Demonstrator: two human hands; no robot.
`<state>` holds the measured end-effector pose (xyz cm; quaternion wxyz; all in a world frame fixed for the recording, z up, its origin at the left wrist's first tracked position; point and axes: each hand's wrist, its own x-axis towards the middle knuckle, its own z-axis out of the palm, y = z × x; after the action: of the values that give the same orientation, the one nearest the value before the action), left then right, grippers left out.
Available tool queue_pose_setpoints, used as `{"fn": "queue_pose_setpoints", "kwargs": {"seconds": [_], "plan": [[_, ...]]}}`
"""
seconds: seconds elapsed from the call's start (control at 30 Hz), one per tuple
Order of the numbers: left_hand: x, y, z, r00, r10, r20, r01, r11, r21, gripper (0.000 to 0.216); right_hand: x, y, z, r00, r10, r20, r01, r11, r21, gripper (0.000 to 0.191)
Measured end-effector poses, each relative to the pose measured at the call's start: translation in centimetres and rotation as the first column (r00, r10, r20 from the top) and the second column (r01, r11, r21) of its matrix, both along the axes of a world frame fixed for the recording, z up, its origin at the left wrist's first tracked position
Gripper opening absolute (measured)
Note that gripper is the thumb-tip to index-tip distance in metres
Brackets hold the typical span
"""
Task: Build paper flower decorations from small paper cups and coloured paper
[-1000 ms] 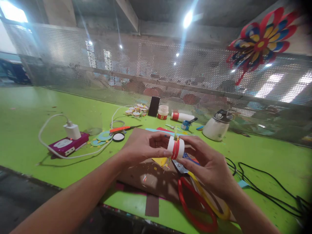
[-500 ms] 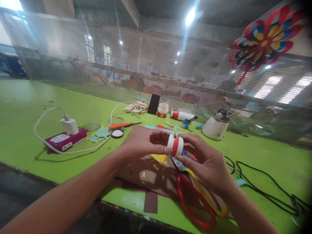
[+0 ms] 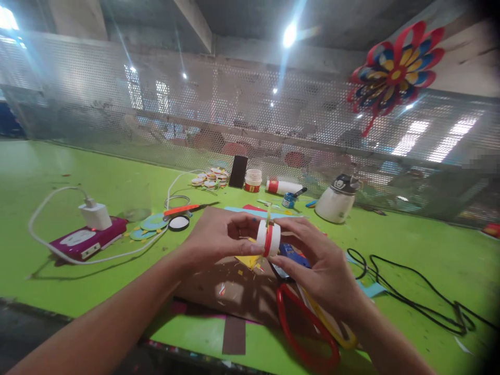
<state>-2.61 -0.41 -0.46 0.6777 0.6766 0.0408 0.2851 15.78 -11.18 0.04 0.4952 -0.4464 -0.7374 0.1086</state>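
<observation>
We gripped a red-banded white cylinder [image 3: 269,239], left hand [image 3: 219,235] plus right hand [image 3: 326,263]; dark handle [image 3: 300,191] poked from blue jar [image 3: 289,201] near worktop [image 3: 78,166] far edge.

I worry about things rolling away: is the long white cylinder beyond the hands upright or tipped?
Tipped: the white cylinder lies on its side on the green table.

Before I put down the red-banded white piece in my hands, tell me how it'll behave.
The white piece is probably light, as the fingertips hold it. Its round side could let it roll if nudged.
</observation>
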Motion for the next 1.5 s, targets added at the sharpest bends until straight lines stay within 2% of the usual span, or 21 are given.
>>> {"fn": "queue_pose_setpoints", "kwargs": {"seconds": [0.2, 0.33, 0.57, 0.8, 0.97, 1.07, 1.17, 1.23, 1.3, 1.4, 1.5], "plan": [[-0.1, -0.2, 0.0, 1.0, -0.013, 0.001, 0.013, 1.0, 0.02, 0.048, -0.3, -0.7, 0.1, 0.977, -0.156, 0.146, 0.14, 0.984, 0.112, 0.049], [-0.2, 0.1, -0.2, 1.0, -0.005, -0.031, 0.005, 1.0, -0.003, 0.049, -0.6, -0.9, -0.1, 0.956, -0.224, 0.19, 0.201, 0.97, 0.135, 0.055], [0.0, 0.2, -0.2, 0.998, 0.038, -0.055, -0.038, 0.999, -0.005, 0.048, -0.6, -0.7, -0.4, 0.964, -0.212, 0.162, 0.193, 0.973, 0.124, 0.049], [0.1, 0.0, 0.1, 0.999, 0.023, -0.044, -0.024, 1.0, -0.017, 0.047, -0.7, -0.3, -0.6, 0.98, -0.169, 0.102, 0.157, 0.981, 0.11, 0.047], [0.0, -0.2, 0.3, 0.996, 0.057, -0.071, -0.056, 0.998, 0.018, 0.047, -0.3, 0.3, -0.7, 0.995, -0.058, -0.079, 0.057, 0.998, -0.015, 0.041], [0.1, 0.1, 0.3, 0.978, 0.17, -0.124, -0.164, 0.985, 0.058, 0.046, 0.1, 0.7, -0.5, 0.97, 0.017, -0.244, -0.059, 0.985, -0.164, 0.039], [0.3, 0.5, 0.1, 0.957, 0.257, -0.138, -0.259, 0.966, 0.005, 0.046, 0.5, 1.1, -0.1, 0.919, 0.07, -0.388, -0.181, 0.949, -0.257, 0.039], [0.5, 0.6, -0.1, 0.969, 0.21, -0.134, -0.22, 0.973, -0.068, 0.044, 0.7, 1.2, 0.0, 0.881, 0.093, -0.464, -0.248, 0.926, -0.285, 0.036], [0.6, 0.4, -0.2, 0.987, 0.096, -0.125, -0.115, 0.981, -0.156, 0.041, 0.8, 1.3, 0.0, 0.84, 0.11, -0.532, -0.3, 0.91, -0.286, 0.035], [0.8, -0.1, -0.4, 0.996, -0.039, -0.075, 0.014, 0.953, -0.303, 0.038, 1.0, 1.4, -0.1, 0.794, 0.135, -0.592, -0.352, 0.897, -0.267, 0.037], [0.9, -0.4, -0.5, 0.997, -0.061, -0.047, 0.039, 0.924, -0.381, 0.033, 1.0, 1.3, -0.3, 0.793, 0.174, -0.584, -0.389, 0.882, -0.265, 0.035]]}}
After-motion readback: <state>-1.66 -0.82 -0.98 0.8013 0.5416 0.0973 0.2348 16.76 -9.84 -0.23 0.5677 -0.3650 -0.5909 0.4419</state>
